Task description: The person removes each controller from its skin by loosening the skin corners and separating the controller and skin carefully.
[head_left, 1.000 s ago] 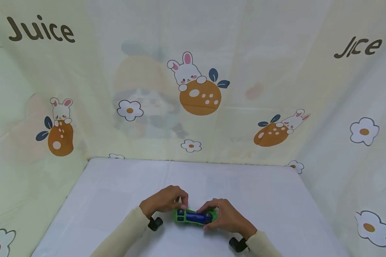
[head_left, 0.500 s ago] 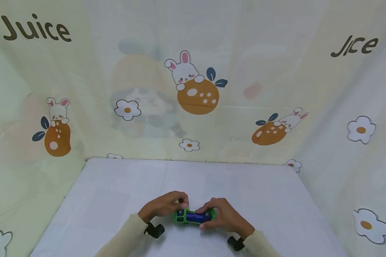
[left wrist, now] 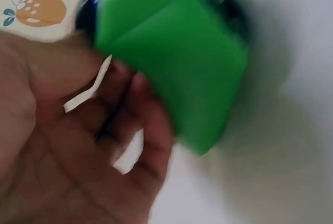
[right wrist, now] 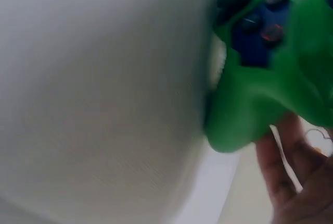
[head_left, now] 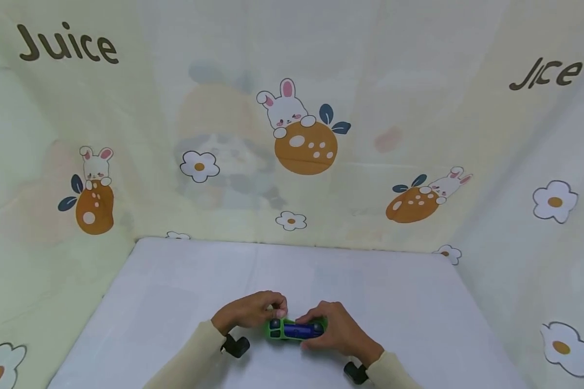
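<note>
Currently I see the white desk (head_left: 185, 302) | right hand (head_left: 340, 327) grips the controller's right end, left hand (head_left: 250, 310) pinches the green cover (left wrist: 177, 62) at the left end | blue controller (head_left: 299, 330) is between them, over the desk | step, I judge: adjusting the cover, on or off unclear | next calls for: right steady, left working the edge

The backdrop (head_left: 379, 81) reads "Juice" and, at right, a broken "Jce"
</note>
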### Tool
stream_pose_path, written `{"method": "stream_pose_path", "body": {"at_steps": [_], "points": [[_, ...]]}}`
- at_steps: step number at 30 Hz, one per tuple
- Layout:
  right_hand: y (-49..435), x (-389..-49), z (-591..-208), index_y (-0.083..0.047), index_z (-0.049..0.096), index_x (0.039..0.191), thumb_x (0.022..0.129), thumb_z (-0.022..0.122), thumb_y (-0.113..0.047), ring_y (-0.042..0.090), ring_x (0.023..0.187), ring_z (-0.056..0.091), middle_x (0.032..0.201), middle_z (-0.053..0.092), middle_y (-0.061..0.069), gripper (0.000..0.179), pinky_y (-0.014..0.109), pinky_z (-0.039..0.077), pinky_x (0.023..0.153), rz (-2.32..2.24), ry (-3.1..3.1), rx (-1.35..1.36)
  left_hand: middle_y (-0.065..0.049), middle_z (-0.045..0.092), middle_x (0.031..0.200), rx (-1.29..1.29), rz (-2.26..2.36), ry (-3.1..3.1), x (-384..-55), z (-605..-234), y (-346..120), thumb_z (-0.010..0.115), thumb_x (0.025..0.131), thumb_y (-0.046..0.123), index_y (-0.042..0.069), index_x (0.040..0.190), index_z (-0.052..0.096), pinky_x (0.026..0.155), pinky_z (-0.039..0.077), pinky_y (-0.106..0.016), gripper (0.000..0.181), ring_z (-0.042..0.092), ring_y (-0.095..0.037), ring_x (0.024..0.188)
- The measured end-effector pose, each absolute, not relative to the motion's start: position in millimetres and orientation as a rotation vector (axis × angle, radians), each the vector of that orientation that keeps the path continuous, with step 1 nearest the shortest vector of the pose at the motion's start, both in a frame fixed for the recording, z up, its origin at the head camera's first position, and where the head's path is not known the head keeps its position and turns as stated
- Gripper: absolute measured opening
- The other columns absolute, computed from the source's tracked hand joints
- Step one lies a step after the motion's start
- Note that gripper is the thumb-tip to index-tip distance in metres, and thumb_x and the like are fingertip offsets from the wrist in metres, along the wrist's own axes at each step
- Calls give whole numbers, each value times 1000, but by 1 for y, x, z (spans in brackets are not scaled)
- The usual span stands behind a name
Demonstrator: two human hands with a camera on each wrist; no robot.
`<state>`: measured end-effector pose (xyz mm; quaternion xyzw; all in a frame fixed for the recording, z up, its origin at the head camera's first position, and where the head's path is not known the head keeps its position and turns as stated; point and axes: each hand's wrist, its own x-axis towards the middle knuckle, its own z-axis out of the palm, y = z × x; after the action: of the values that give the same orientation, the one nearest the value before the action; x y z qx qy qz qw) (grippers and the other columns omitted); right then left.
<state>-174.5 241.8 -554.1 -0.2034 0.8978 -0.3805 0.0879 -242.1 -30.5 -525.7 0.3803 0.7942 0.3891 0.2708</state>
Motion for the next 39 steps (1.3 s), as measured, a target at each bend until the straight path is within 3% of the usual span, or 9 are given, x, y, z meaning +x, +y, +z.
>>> {"method": "stream_pose_path", "body": {"at_steps": [5,10,17,29,39], "points": [[240,-173,-557,-39,83,110,78,95,-39,-1,89,62,101,76,-20,34,23,46,82,-1184,2720,-640,8,59,96,1063,955,2080,-248,-513,-32,59,109,19,11,98,66,84,41,-24,15,51,-7,92],[239,-170,-555,-38,83,110,79,94,-39,0,89,62,101,76,-19,33,23,46,81,-1196,2710,-613,7,63,99,1057,940,2062,-251,-511,-31,61,107,17,11,97,67,88,44,-24,14,53,-5,95],[235,-171,-549,-33,85,106,78,95,-35,-1,86,62,99,77,-20,30,22,46,79,-1189,2744,-632,5,57,92,979,1135,2015,-244,-521,-29,56,110,16,4,97,66,87,40,-26,20,51,-10,93],[233,-173,-551,-30,86,104,78,95,-35,-4,82,62,95,79,-18,28,20,46,72,-1160,2795,-698,2,62,105,891,1319,2041,-227,-530,-41,55,111,19,8,102,64,99,40,-37,17,54,-16,107],[233,-176,-549,-34,85,102,79,93,-38,-1,85,65,95,79,-19,25,23,47,76,-1195,2784,-620,-3,62,117,931,1436,2108,-217,-542,-60,55,111,20,14,104,64,102,48,-32,13,60,-21,125]]}}
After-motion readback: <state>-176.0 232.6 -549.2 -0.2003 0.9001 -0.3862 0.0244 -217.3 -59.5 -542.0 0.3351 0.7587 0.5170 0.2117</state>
